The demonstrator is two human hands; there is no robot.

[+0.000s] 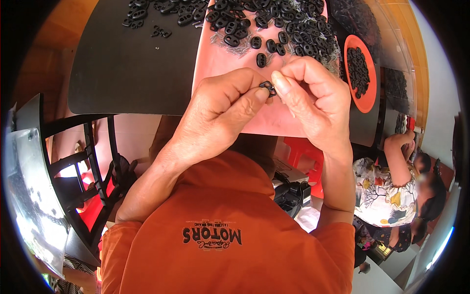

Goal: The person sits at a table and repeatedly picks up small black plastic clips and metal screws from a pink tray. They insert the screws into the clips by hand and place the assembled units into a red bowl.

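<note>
My left hand point(218, 108) pinches a small black oval cord lock point(267, 86) between thumb and forefinger, over the near part of a pink board point(274, 122). Right beside it, my right hand point(316, 100) has thumb and forefinger pressed together at the cord lock's right end. Whatever sits between those right fingertips is too small and covered to make out. Just beyond my hands a single black cord lock point(261, 60) lies on the pink surface. A heap of similar cord locks point(298, 29) spreads farther back, with thin metal springs point(232, 47) scattered among them.
The pink board rests on a dark table point(132, 73), where more black pieces point(161, 32) lie at the far left. An orange bowl point(348, 59) of small black parts stands at the right. A black chair frame point(90, 152) is at left; another person point(387, 191) is at right.
</note>
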